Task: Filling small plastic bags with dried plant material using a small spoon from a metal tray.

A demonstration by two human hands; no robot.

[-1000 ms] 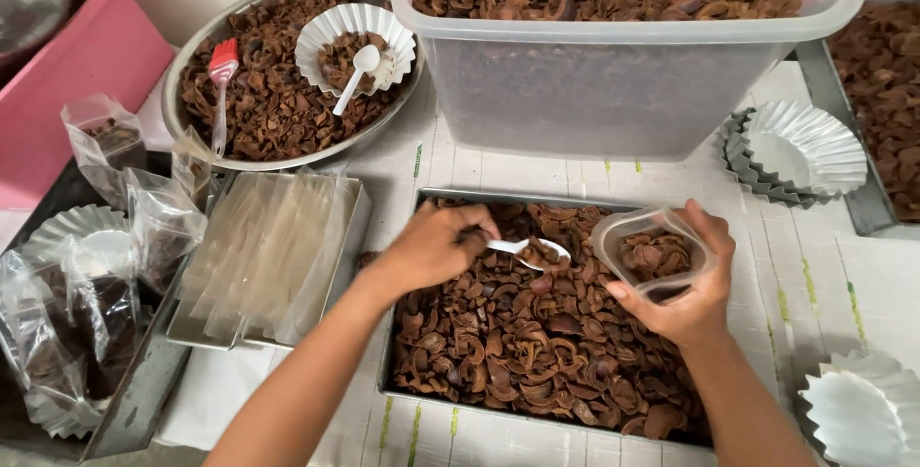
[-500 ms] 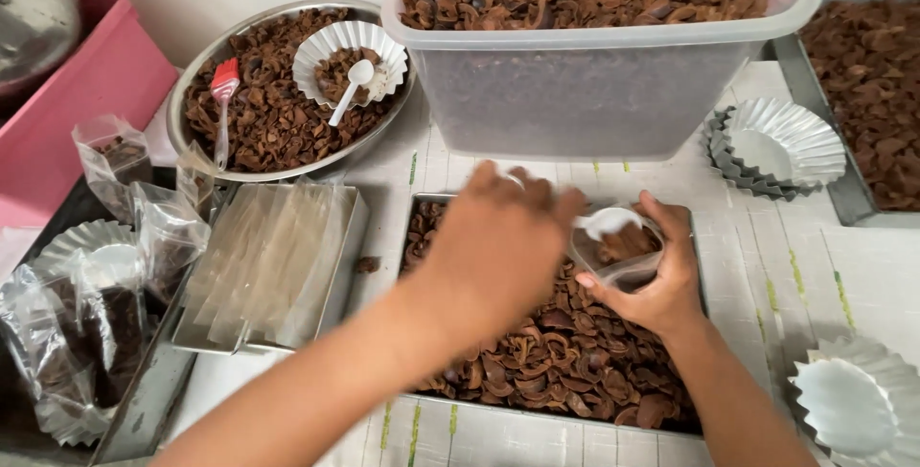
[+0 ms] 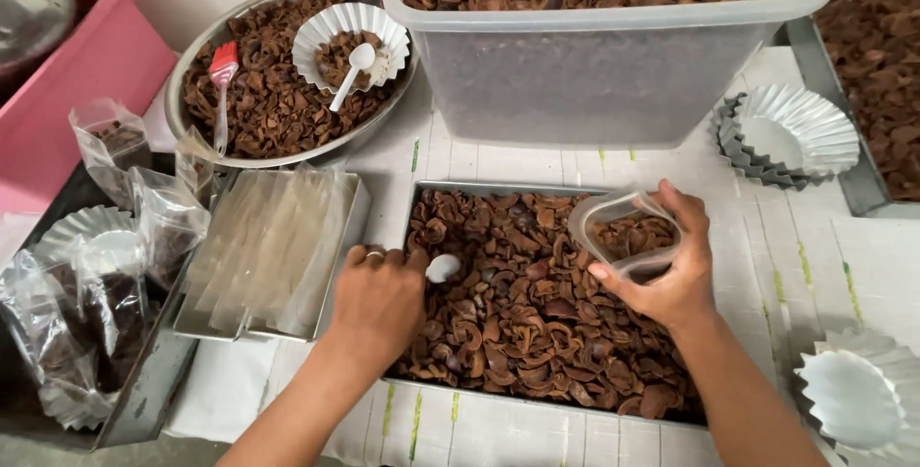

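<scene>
Fingers of the left hand (image 3: 379,296) are curled around a small white spoon (image 3: 443,268), whose bowl pokes out at the hand's 3 o'clock and rests on brown dried pieces in the rectangular metal tray (image 3: 498,189). Fingers of the right hand (image 3: 671,271) wrap a small clear bag (image 3: 628,235), held open and partly filled with the same brown pieces, above the tray's 2 o'clock corner. At the left hand's 9 o'clock, just beside the tray, lies a flat tray of empty clear bags (image 3: 273,247). At 12 o'clock on the surface stands a large clear tub (image 3: 594,74) heaped with brown pieces.
</scene>
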